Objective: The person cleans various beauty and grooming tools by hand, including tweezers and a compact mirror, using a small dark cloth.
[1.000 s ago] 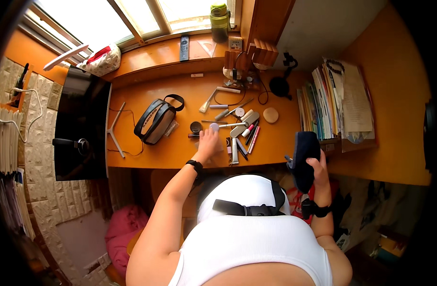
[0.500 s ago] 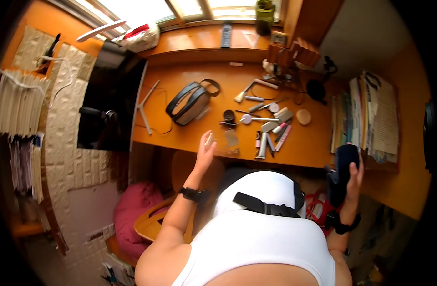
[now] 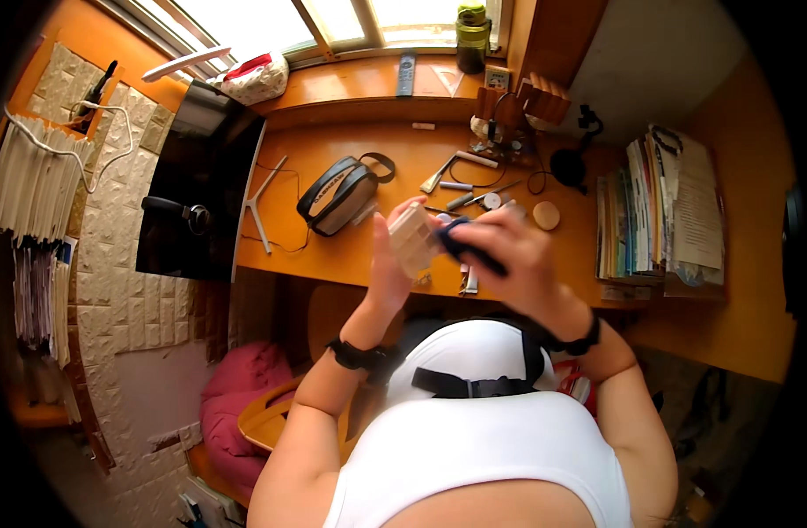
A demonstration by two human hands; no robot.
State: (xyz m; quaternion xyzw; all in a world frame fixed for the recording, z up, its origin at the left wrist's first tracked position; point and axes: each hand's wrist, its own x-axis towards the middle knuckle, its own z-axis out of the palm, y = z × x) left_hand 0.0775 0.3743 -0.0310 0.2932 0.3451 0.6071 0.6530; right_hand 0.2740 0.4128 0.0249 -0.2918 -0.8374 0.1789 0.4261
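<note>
My left hand grips a pale, flat case with squarish sections on its face, perhaps a makeup palette, raised above the desk's front edge. Close to its right side, my right hand is closed on a dark blue cloth; the cloth meets or nearly meets the case, I cannot tell which. Motion blurs the right fingers. Behind the hands lie a brush, several cosmetic tubes and a round beige puff, partly hidden by the right hand. A grey and black zip pouch sits left of them.
A large black monitor stands at the left of the wooden desk. Books and papers are stacked on the right. A remote control and a green bottle are on the windowsill. A chair is below left.
My right hand has brought the dark blue cloth from the far right to beside my left hand. The case in my left hand has turned, so its broad face now shows.
</note>
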